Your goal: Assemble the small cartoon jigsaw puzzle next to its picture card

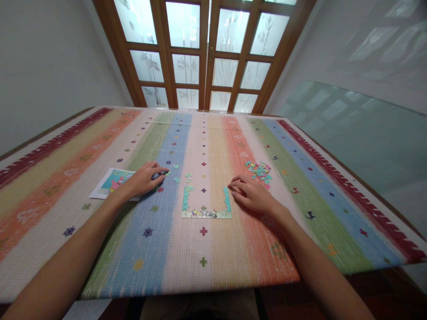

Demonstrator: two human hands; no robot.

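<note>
My left hand (147, 178) is closed at the blue stripe of the cloth, with a small green-yellow jigsaw piece (167, 173) at its fingertips. Several loose teal pieces (176, 180) lie just to its right. In the middle sits a partly joined jigsaw border (207, 214): a bottom row with a left and a right side, open at the top. Beside the right side, my right hand (248, 191) rests with fingers curled together; whatever they may hold is hidden. Behind that hand is a pile of mixed jigsaw pieces (259, 171).
A printed picture sheet (115, 181) lies at the left, partly under my left forearm. The striped tablecloth (207, 278) covers the table. Wooden doors with glass panes (188, 53) stand beyond the far edge, and a pale glass panel (353, 138) is to the right.
</note>
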